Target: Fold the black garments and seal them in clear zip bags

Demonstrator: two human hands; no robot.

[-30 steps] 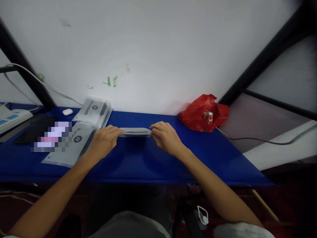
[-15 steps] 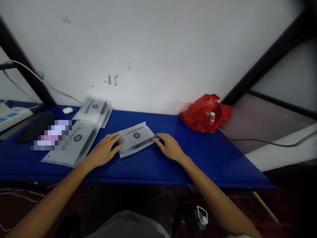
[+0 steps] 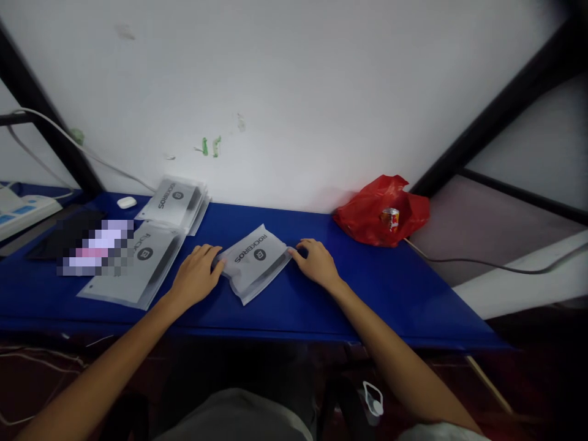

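A grey frosted packet point(image 3: 258, 260) with a black logo lies flat on the blue table point(image 3: 294, 300), turned at an angle. My left hand point(image 3: 197, 274) rests at its left corner, fingers curled and touching the edge. My right hand point(image 3: 315, 261) touches its right corner with bent fingers. Neither hand lifts the packet; both press against its sides.
A stack of like packets point(image 3: 173, 203) sits at the back left, a larger flat packet point(image 3: 138, 264) in front of it. A white mouse point(image 3: 126, 201) and a cable lie far left. A red plastic bag point(image 3: 382, 211) holding a can stands back right.
The packet went from held on edge between both hands to lying flat, then turned further clockwise. Both hands followed its corners.
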